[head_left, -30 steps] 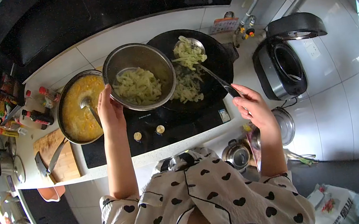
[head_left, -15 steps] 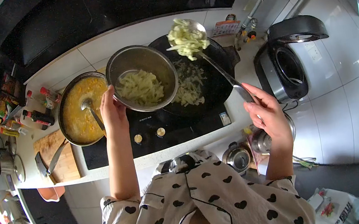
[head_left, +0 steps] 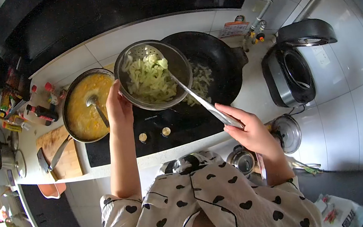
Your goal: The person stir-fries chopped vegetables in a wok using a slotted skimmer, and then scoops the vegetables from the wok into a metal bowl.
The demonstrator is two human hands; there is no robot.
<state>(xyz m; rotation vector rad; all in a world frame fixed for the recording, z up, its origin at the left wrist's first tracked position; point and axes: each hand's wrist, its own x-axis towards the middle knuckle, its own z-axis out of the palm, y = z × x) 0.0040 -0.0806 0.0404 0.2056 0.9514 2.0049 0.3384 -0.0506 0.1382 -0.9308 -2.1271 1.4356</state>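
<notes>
My left hand [head_left: 118,104] grips the near-left rim of a metal bowl [head_left: 178,63], tilted above the stove and partly over the wok. Pale green vegetable pieces [head_left: 151,78] lie in the bowl. In my right hand [head_left: 251,129] is the handle of a slotted ladle [head_left: 200,99]; its perforated head is down inside the bowl among the pieces. The black wok [head_left: 226,67] behind the bowl holds more pale vegetable pieces [head_left: 202,78], partly hidden by the bowl and handle.
To the left, a pan [head_left: 65,115] of yellow soup has a spoon [head_left: 94,102] in it. A cutting board [head_left: 71,162] with a knife [head_left: 60,154] lies nearer. Bottles [head_left: 43,114] stand at far left, an open-lidded rice cooker [head_left: 294,76] at right.
The ladle, loaded with vegetable pieces above the wok before, has moved left and down into the bowl. My right hand came down and left; the bowl shifted slightly right and up.
</notes>
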